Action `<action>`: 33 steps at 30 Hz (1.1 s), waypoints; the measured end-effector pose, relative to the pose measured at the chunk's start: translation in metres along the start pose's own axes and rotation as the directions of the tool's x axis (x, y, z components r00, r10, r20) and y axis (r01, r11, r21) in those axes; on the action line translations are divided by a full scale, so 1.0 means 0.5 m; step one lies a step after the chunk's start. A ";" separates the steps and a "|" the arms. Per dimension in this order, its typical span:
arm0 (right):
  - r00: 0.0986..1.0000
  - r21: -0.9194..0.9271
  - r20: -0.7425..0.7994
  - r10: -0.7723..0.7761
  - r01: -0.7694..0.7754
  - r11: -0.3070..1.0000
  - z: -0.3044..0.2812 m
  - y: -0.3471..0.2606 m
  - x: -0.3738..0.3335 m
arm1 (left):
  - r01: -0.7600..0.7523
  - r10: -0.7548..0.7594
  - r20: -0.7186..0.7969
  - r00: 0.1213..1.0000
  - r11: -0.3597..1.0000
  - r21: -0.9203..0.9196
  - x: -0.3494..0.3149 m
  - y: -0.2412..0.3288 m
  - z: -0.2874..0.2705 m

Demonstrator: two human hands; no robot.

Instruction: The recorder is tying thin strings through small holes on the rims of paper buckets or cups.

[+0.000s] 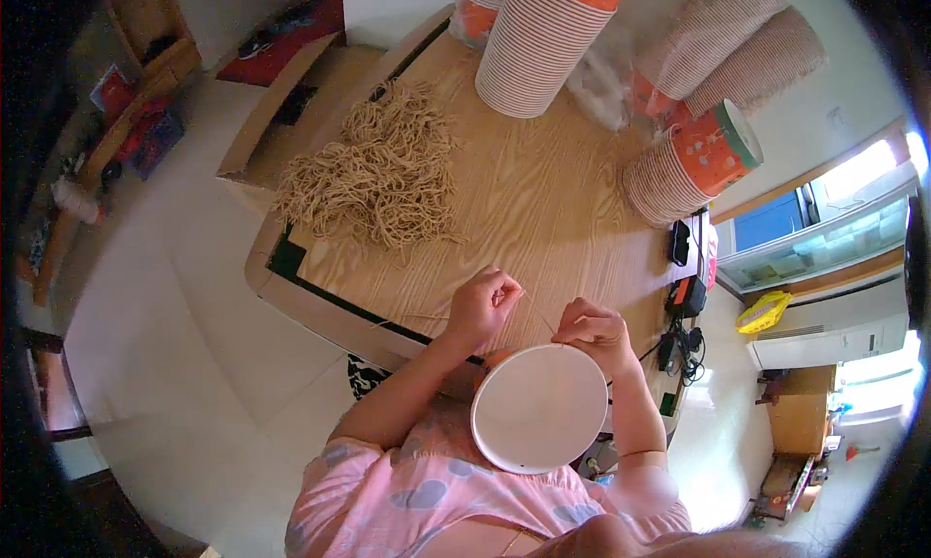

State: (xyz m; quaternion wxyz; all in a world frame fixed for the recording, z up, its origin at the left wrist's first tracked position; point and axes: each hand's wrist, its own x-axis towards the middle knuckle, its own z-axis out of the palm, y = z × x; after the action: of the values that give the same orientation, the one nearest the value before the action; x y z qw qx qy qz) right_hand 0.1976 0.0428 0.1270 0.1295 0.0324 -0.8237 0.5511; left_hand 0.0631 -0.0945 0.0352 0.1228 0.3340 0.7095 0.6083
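A white-lined paper bucket point(538, 410) is tilted against my body at the near table edge, its open mouth facing up toward me. A thin tan cord point(539, 312) runs between my two hands just beyond its rim. My left hand point(485, 308) is closed in a pinch on one part of the cord. Right at the bucket's far rim, my right hand point(595, 334) pinches the cord's other part, its fingertips touching the rim. Further off on the left lies a large tangled heap of tan cords point(383, 170).
Tall stacks of orange-and-white paper buckets point(543, 49) stand at the back of the wooden table point(529, 199). A shorter stack point(690, 165) leans at the right. An open cardboard box point(291, 107) sits beyond the left edge. Black cables point(687, 354) hang at the right edge.
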 end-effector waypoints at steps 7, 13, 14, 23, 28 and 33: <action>0.989 -0.046 0.100 -0.105 0.110 0.993 -0.016 -0.026 0.005 | -0.386 0.391 0.228 0.891 0.920 -0.069 0.000 0.059 -0.029; 0.990 -0.113 0.119 -0.074 0.087 0.990 -0.007 -0.042 0.019 | -0.281 0.344 0.410 0.845 0.937 -0.207 -0.001 0.083 -0.045; 0.990 -0.112 0.118 -0.075 0.088 0.990 -0.006 -0.044 0.020 | -0.282 0.344 0.410 0.845 0.937 -0.206 -0.001 0.084 -0.044; 0.993 -0.083 0.089 0.078 -0.071 0.994 -0.012 0.005 0.010 | -0.116 0.203 0.393 0.897 0.965 -0.234 -0.004 0.068 -0.033; 0.988 0.015 0.124 0.090 -0.092 0.996 -0.019 0.015 0.007 | -0.155 0.244 0.411 0.878 0.959 -0.237 -0.006 0.053 -0.027; 0.981 0.096 0.176 0.084 -0.102 0.990 -0.026 0.023 -0.001 | -0.296 0.313 0.410 0.857 0.949 -0.107 -0.003 0.061 -0.031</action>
State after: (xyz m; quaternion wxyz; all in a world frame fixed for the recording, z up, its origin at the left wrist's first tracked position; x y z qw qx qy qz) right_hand 0.1981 0.0591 0.1211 0.0301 0.0478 -0.8024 0.5941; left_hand 0.0649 -0.1066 0.0671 0.1819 0.5629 0.5920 0.5474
